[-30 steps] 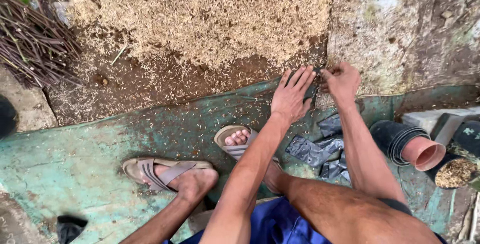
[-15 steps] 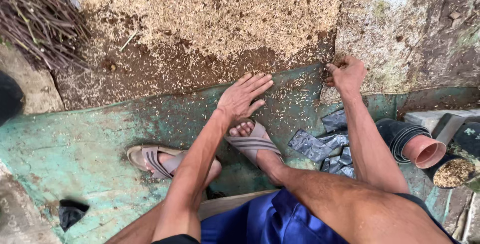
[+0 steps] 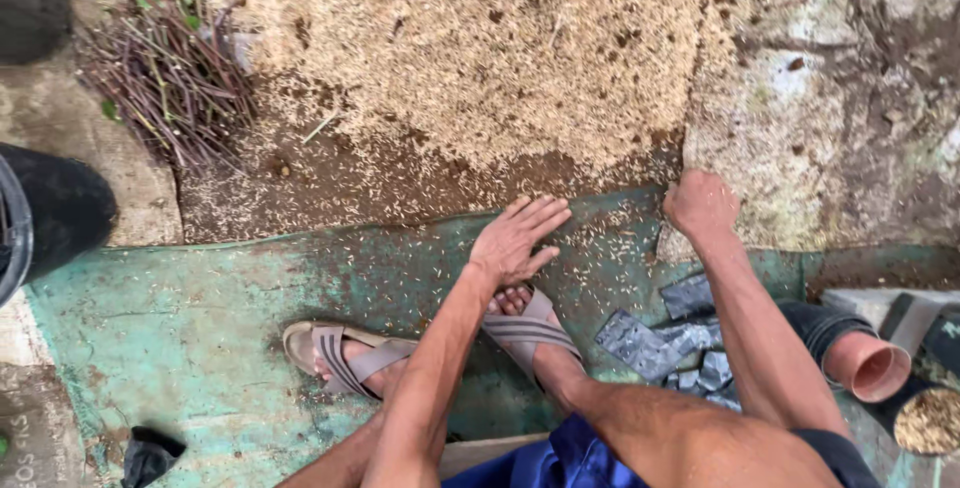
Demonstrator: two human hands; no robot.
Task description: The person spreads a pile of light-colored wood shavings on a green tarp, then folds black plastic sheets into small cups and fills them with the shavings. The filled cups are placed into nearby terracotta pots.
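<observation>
Fingers [image 3: 535, 216] of the left hand [image 3: 515, 243] lie spread and flat, released, palm down on a green tarp [image 3: 200, 328] strewn with husk grains; those of the right hand [image 3: 700, 203] are clenched into a fist at the tarp's far edge, though what they grip, if anything, cannot be told. Beyond both hands spreads a broad heap of pale rice husk [image 3: 470, 48], lying on brown soil [image 3: 330, 183] against a weathered stone surface [image 3: 830, 128]. Left of the heap sits a bundle of purplish cuttings [image 3: 175, 83], and a black container [image 3: 40, 208] stands at the left edge. Below the hands, the person's feet rest in grey strapped sandals [image 3: 350, 358] on the tarp. Just beside the right forearm lies a stack of small black bags [image 3: 650, 343]. Near the right edge, nested black bags [image 3: 845, 348] show a pinkish inner lining, and a smaller one [image 3: 930, 418] holds husk.
</observation>
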